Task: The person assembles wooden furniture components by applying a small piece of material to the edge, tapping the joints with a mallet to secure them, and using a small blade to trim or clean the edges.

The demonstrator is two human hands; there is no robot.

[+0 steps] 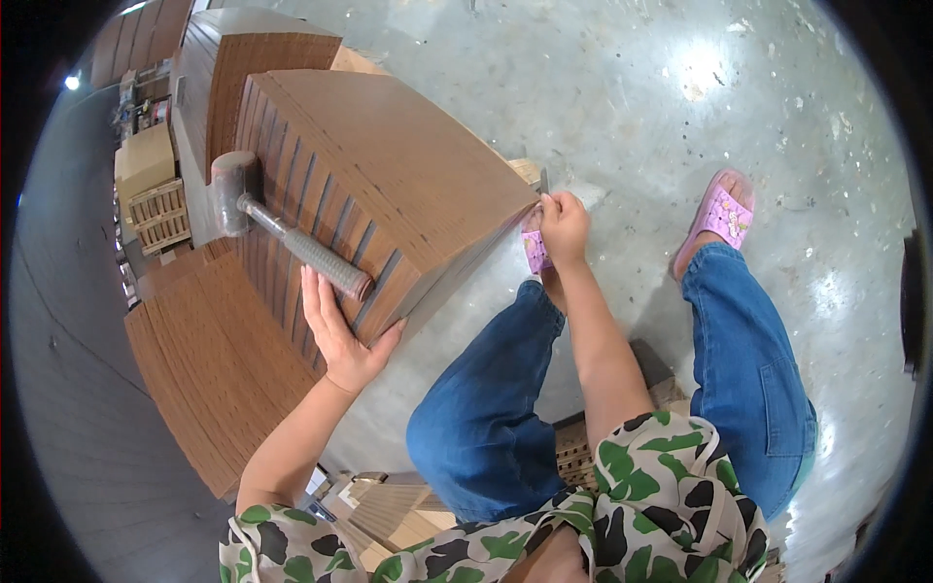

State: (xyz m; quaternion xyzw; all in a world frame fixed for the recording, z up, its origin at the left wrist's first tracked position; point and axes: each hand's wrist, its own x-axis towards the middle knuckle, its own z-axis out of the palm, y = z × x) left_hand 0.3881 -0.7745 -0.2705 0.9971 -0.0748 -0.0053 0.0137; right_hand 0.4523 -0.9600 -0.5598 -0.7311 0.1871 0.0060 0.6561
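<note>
A tall stack of brown wood-grain boards point(398, 146) stands before me, with dark gaps between strips on its slatted face. Lying across that face is a mallet point(326, 262) with a worn, dull head and a ribbed grey handle. My left hand point(340, 335) rests flat on the stack's near corner, fingers stretched out, their tips close to the handle's end. At the stack's right corner, my right hand point(564, 228) is closed in a pinch around a thin, dark, blade-like piece point(544, 181). Its lower part is hidden by the fingers.
More brown boards point(209, 364) are piled to the left, and another stack point(272, 73) stands behind. Farther left are a pallet point(160, 214) and a tan box point(146, 165). My feet in pink sandals point(724, 214) are on the grey floor point(622, 87). Wooden pieces point(398, 510) lie below.
</note>
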